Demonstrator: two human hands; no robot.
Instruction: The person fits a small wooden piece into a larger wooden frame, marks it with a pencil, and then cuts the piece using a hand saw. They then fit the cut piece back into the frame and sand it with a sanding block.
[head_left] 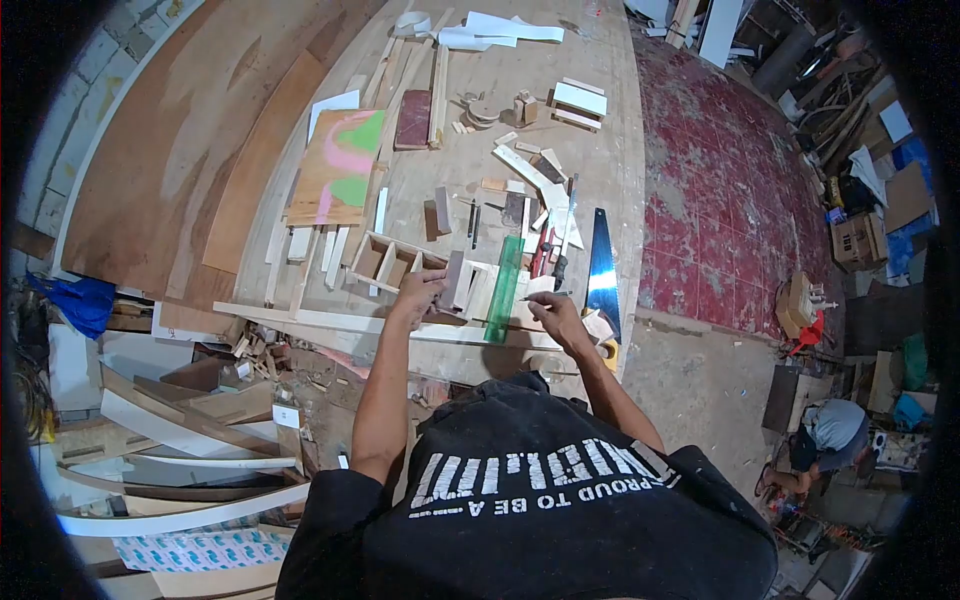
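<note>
My left hand (420, 296) is closed at the near edge of the workbench, its fingers on a small brown wood block (453, 281). Just left of it lies a small wooden box with compartments (376, 258), partly covered by the hand. My right hand (562, 322) pinches a thin pencil (560, 294), right of a translucent green ruler (504, 288). Between block and ruler sit pale wood pieces (480, 290). Beyond the right hand, a red-handled tool (541, 252) and a dark-handled tool (560, 268) lie side by side.
A handsaw (602, 265) lies at the bench's right edge. A painted board (338, 167), wood offcuts (540, 172) and a small white-topped wooden piece (579, 103) are farther back. Curved wooden parts (190, 425) fill the lower left. Another person (832, 432) crouches at the right.
</note>
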